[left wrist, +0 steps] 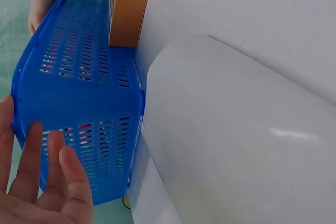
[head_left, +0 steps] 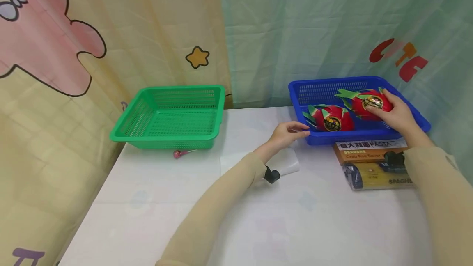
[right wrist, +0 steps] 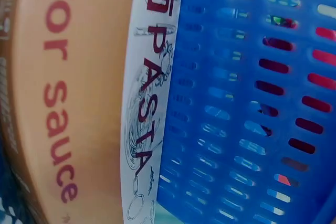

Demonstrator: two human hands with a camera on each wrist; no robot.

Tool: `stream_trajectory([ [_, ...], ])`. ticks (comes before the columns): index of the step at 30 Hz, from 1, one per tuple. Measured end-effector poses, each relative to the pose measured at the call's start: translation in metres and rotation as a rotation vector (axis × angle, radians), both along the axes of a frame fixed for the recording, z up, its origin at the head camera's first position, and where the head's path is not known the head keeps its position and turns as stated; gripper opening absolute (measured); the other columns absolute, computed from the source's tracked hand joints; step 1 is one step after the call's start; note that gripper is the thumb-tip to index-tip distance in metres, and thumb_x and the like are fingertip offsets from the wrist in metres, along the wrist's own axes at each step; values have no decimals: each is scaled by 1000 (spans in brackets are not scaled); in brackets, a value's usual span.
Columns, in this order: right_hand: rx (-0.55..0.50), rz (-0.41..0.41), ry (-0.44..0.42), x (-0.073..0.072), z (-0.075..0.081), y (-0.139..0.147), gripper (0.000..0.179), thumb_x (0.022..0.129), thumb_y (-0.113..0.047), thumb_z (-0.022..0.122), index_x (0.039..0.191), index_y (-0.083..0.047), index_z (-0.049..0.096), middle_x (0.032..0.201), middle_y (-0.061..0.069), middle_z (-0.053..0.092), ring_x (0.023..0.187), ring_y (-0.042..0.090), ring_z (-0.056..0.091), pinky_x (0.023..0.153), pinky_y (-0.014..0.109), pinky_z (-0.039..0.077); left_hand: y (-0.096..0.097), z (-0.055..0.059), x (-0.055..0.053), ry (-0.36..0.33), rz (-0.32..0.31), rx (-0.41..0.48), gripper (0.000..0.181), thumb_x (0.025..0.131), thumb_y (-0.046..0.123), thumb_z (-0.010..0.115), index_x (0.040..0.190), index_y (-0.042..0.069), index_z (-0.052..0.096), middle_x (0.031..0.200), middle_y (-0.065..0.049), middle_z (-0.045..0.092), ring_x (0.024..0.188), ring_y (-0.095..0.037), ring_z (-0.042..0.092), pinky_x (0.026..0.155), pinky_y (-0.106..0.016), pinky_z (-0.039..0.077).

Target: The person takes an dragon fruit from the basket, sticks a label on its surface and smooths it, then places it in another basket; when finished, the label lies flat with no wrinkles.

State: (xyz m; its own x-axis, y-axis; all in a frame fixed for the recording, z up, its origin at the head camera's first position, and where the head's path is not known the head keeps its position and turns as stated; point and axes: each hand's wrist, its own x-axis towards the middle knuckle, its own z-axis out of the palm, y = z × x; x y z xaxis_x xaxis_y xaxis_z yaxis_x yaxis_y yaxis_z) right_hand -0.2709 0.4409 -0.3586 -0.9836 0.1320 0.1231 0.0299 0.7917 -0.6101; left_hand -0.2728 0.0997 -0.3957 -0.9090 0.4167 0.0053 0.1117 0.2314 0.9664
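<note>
In the head view my right hand [head_left: 397, 114] grips a red dragon fruit [head_left: 362, 102] with green leaf tips and a dark round label, the thumb on its near side and fingers on its far side. It is inside the blue basket [head_left: 351, 138], at the right. A second dragon fruit [head_left: 334, 119] lies in that basket, to the left and nearer. My left hand [head_left: 284, 134] is at the basket's front left corner, fingertips at the rim. In the left wrist view its fingers [left wrist: 68, 177] are loosely extended beside the perforated wall. The right wrist view does not show the right hand.
A green basket [head_left: 166, 138] with nothing in it stands at the left, a pink lollipop [head_left: 178, 154] before it. Against the blue basket's front lie an orange pasta box [head_left: 358, 156] and a spaghetti pack [head_left: 373, 177]. A curled white sheet [head_left: 284, 162] lies under the left forearm.
</note>
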Motion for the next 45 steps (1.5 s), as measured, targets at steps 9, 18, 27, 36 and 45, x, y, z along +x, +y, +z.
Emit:
stream_trajectory([
  [9,74,101,-74,-9,-1,3,91,91,-49,52,149,-2,-2,145,38,6,127,58,14,95,71,19,0,0,-1,6,9,-9,23,81,30,74,101,19,73,89,14,64,80,-4,58,65,-22,49],
  [18,103,125,-113,-13,-1,5,92,92,-47,52,147,4,0,142,41,8,124,59,14,94,72,18,0,-1,1,17,4,3,23,82,28,74,101,17,73,89,13,65,79,-4,58,65,-21,48],
  [27,151,160,-182,-14,-3,6,92,90,-35,58,141,15,-1,132,45,14,118,59,19,94,72,21,1,-1,3,11,12,2,22,81,29,74,100,19,73,89,14,64,79,-4,58,65,-21,48],
  [36,118,145,-179,-13,-4,3,88,94,-38,51,140,17,1,132,47,17,118,59,23,94,70,22,1,-2,3,23,6,4,22,81,28,74,101,18,73,88,14,64,79,-4,58,65,-21,48],
  [45,140,78,-172,-13,-2,-4,76,99,-42,33,139,18,10,130,46,22,116,59,26,95,69,22,1,-2,3,25,15,6,21,82,29,74,100,18,73,88,14,64,79,-4,58,66,-22,48],
])
